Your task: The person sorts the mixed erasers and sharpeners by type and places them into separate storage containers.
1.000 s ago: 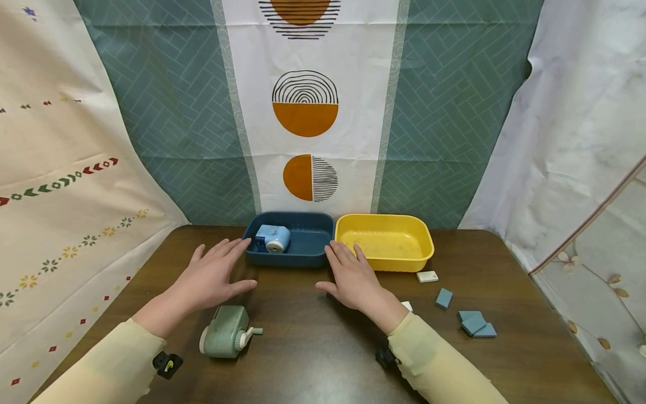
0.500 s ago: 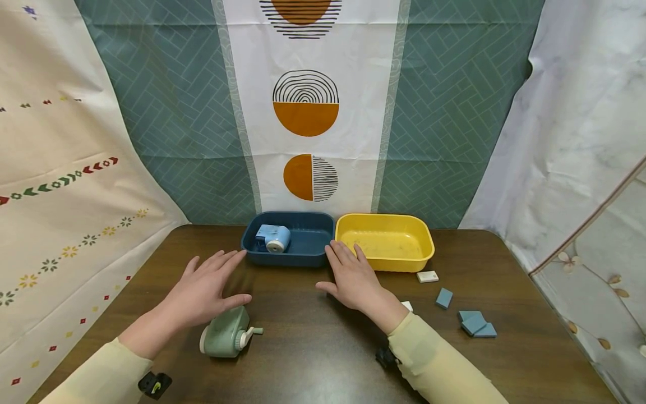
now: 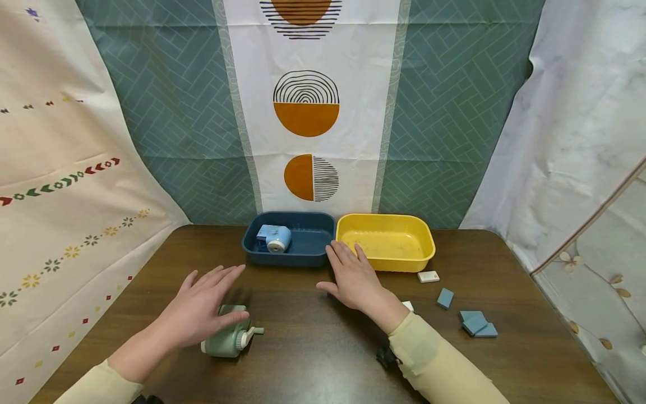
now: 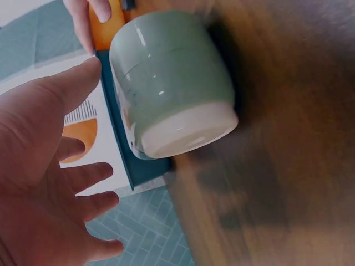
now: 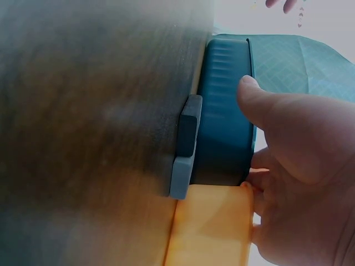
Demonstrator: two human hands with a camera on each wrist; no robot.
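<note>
My left hand (image 3: 202,308) hovers over a green hand-crank pencil sharpener (image 3: 225,343), fingers spread and holding nothing. The hand covers part of its body in the head view; its crank points right. In the left wrist view the sharpener (image 4: 172,72) stands just past my thumb, apart from it. My right hand (image 3: 353,280) is held with straight fingers in front of the blue bin (image 3: 313,261) and yellow bin (image 3: 398,265), gripping nothing. A light blue pencil sharpener (image 3: 274,238) lies in the blue bin. Two grey-blue blocks (image 5: 189,126) show near my right hand in the right wrist view.
Right of the yellow bin lie a white eraser-like block (image 3: 428,276), a blue-grey block (image 3: 444,298) and a small overlapping pile of blue-grey blocks (image 3: 477,324). Another white piece (image 3: 407,306) peeks out beside my right wrist. Fabric hangs behind the brown table (image 3: 313,359).
My left hand has drawn back toward me, from beside the blue bin to over the green pencil sharpener. My right hand and the objects have stayed in place.
</note>
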